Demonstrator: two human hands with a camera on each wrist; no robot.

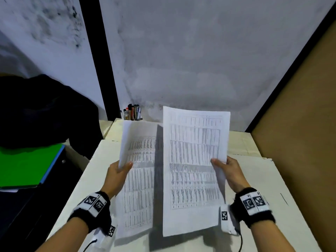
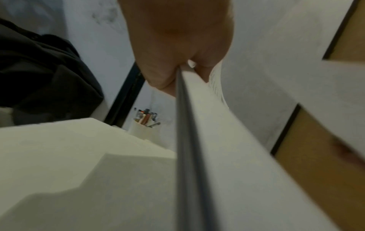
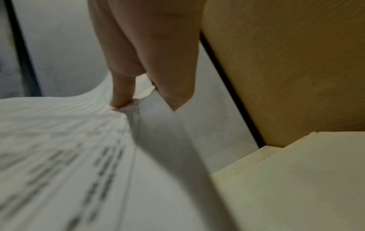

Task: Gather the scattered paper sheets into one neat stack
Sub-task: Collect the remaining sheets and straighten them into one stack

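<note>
Two lots of white paper printed with tables are held up above the cream table [image 1: 272,179]. My left hand [image 1: 121,170] pinches the left edge of the left sheets [image 1: 140,179], which curl at the top; the wrist view shows them edge-on [image 2: 197,140] under my thumb [image 2: 164,75]. My right hand [image 1: 223,167] pinches the right edge of the right sheet [image 1: 194,170], thumb on its printed face. In the right wrist view the thumb [image 3: 122,95] presses that sheet [image 3: 59,156]. The right sheet overlaps the left one's right edge.
A white cup of pens [image 1: 131,112] stands at the back of the table by the wall, also in the left wrist view as the cup [image 2: 143,128]. A black bag [image 1: 45,110] and a green folder [image 1: 27,164] lie left. A brown board [image 1: 300,124] closes the right side.
</note>
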